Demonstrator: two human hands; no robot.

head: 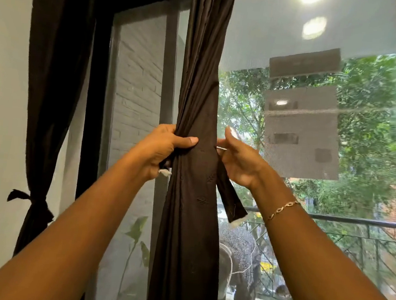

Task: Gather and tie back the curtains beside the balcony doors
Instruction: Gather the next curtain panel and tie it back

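1. Two hands meet at the dark brown fabric curtain (200, 116), which is bunched into one upright column in front of the black-framed balcony door (168, 74).
2. The left hand (165, 151) clasps the bunch from its left edge, thumb laid across the front. A white scrap of cloth (165, 172) shows under its palm.
3. The right hand (239, 162), with a gold chain bracelet (280, 209) on its wrist, pinches a narrow dark brown fabric tie strip (229, 199) at the bunch's right edge. The strip's white-tipped end hangs below the palm.
4. Far left, a second dark brown curtain (55, 63) hangs by the wall, knotted low.
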